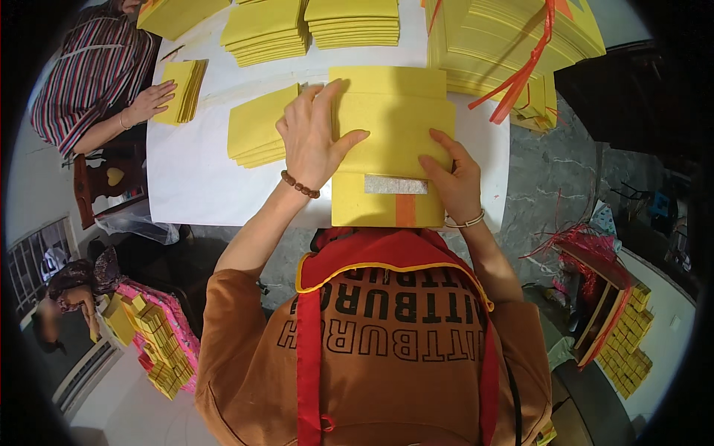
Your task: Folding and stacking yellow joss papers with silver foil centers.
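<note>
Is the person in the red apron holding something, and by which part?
Left hand and right hand touch the yellow rectangular paper near its side edges; whether they grip cannot be told.

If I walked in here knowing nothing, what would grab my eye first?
Probably the yellow paper at the white table's near edge, with its silver patch and orange strip, where the left hand and right hand rest. Then, perhaps, the two yellow piles at the far side, and the red ribbon over the big yellow stack at upper right.
</note>
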`<state>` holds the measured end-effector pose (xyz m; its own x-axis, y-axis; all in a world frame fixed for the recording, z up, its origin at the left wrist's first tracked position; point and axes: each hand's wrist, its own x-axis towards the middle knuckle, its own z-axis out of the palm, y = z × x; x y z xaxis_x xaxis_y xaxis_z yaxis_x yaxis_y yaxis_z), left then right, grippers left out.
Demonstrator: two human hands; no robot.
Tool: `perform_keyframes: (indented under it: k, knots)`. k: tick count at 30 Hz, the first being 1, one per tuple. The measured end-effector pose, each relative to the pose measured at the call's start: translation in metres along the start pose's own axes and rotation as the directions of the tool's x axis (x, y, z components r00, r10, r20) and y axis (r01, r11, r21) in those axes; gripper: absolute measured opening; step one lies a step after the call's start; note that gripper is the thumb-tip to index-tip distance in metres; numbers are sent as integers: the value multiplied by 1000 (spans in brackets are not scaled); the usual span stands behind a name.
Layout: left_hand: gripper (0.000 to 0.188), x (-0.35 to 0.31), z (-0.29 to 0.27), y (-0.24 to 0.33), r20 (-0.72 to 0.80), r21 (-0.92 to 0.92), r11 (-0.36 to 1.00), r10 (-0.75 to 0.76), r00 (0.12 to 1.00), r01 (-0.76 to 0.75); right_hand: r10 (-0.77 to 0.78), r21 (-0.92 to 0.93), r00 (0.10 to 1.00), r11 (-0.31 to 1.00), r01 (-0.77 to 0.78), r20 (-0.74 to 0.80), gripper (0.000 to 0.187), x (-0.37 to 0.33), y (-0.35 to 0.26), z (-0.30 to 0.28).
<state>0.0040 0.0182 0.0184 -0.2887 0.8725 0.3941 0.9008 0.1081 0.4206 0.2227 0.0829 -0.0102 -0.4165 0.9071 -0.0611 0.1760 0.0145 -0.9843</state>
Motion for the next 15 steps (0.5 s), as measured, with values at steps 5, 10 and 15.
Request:
perform_keyframes:
  k: [5,10,15]
  knots:
    - [47,7,-8,25,90,-136,915,393,915,-380,-12,-22,1000,1000,12,-24,40,1,4,1]
    - [30,-15,1,34,265,-325,858,487,832,-398,-36,-44,999,998,35,-20,40,2,1,1]
    - [30,-19,7,27,269,-355,851,489,830,-387,-13,-151,1000,988,14,12,42,0,1,-7]
